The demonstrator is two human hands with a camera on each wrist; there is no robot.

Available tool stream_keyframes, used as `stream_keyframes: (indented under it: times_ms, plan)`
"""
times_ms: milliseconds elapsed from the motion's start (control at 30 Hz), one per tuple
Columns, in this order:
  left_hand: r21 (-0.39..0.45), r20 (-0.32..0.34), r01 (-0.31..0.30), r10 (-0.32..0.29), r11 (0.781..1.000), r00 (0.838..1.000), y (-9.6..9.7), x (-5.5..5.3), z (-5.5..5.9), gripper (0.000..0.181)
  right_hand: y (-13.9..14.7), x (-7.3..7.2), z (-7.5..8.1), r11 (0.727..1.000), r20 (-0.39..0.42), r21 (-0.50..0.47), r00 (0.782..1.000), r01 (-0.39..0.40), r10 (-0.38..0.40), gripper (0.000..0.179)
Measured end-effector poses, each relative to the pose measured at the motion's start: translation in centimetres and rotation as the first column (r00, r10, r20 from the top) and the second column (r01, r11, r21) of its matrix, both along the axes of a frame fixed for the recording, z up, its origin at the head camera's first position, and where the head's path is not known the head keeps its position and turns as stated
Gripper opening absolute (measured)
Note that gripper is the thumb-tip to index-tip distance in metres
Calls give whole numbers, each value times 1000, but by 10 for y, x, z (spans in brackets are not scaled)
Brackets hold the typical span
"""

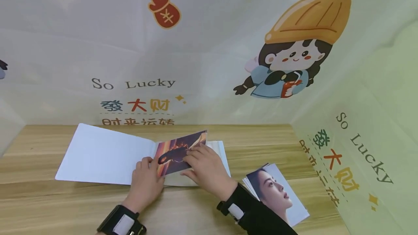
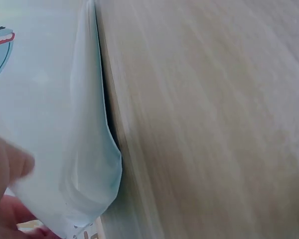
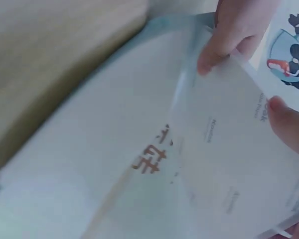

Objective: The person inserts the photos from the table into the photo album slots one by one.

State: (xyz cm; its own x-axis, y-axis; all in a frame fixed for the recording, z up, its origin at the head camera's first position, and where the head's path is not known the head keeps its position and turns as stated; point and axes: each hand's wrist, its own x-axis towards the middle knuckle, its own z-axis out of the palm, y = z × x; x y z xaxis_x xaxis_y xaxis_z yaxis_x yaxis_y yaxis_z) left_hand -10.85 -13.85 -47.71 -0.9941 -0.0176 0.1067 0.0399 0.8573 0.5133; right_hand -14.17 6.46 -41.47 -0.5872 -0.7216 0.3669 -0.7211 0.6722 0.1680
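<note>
A photo album (image 1: 101, 155) lies spread on the table with its white cover to the left. Over its right-hand page slants a photo print (image 1: 179, 151) in dark and orange tones. My right hand (image 1: 207, 168) holds the print near its right end, fingers across the front. At its lower left corner, my left hand (image 1: 145, 178) grips the edge of the clear album sleeve (image 2: 97, 159) near the spine. The right wrist view shows the print's pale back (image 3: 224, 149) with faint grey lettering, partly overlapped by the sleeve, both thumbs close to its edge.
A stack of photos (image 1: 275, 195), a face in profile on top, lies on the wooden table (image 1: 49, 206) beside my right forearm. A printed cloth (image 1: 212, 64) with cartoon figures and lettering stands as a wall behind and at the right.
</note>
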Motion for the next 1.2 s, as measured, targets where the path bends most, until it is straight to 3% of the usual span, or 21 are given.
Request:
stream_keyframes:
  times_ms: [133, 233, 333, 433, 533, 600, 667, 800, 867, 967, 1033, 1133, 1200]
  plan:
    - [61, -95, -19, 25, 998, 995, 0, 1, 3, 54, -6, -4, 4, 992, -103, -118, 994, -53, 40, 43]
    - [111, -118, -38, 51, 993, 992, -1, 0, 4, 49, -11, -6, 5, 975, -106, -212, 994, -64, 42, 64]
    - [155, -98, -59, 75, 986, 992, -4, -1, 6, 44, -15, -8, 4, 950, -34, -309, 998, -53, 45, 81]
    - [231, -54, -104, 120, 967, 991, -7, -1, 10, 35, -19, -10, 1, 939, 122, -343, 991, -9, 54, 83]
    - [358, 12, -176, 184, 917, 983, -12, 0, 16, 30, -23, -12, -5, 969, 315, -244, 948, 46, 35, 74]
    - [423, 50, -224, 224, 878, 973, -18, 1, 20, 25, -26, -13, -11, 993, 415, -101, 910, 64, -16, 71]
    - [464, 84, -254, 243, 849, 966, -25, 0, 25, 25, -28, -14, -21, 998, 482, 39, 873, 57, -69, 70]
    - [470, 101, -278, 262, 838, 960, -39, -1, 35, 26, -28, -13, -46, 975, 538, 217, 829, 43, -156, 76]
    - [473, 102, -289, 274, 832, 956, -47, -1, 39, 29, -26, -11, -56, 966, 532, 256, 828, 43, -177, 77]
    - [499, 129, -338, 317, 798, 940, -61, -1, 43, 35, -22, -11, -64, 958, 493, 283, 850, 49, -189, 74]
    - [522, 154, -388, 363, 760, 919, -70, -1, 43, 39, -18, -13, -67, 957, 471, 285, 862, 52, -187, 71]
    - [565, 214, -463, 420, 683, 882, -84, -1, 43, 46, -11, -17, -70, 957, 455, 285, 871, 55, -186, 69]
    - [575, 237, -516, 474, 635, 848, -92, -2, 43, 47, -5, -20, -72, 958, 451, 282, 873, 57, -185, 69]
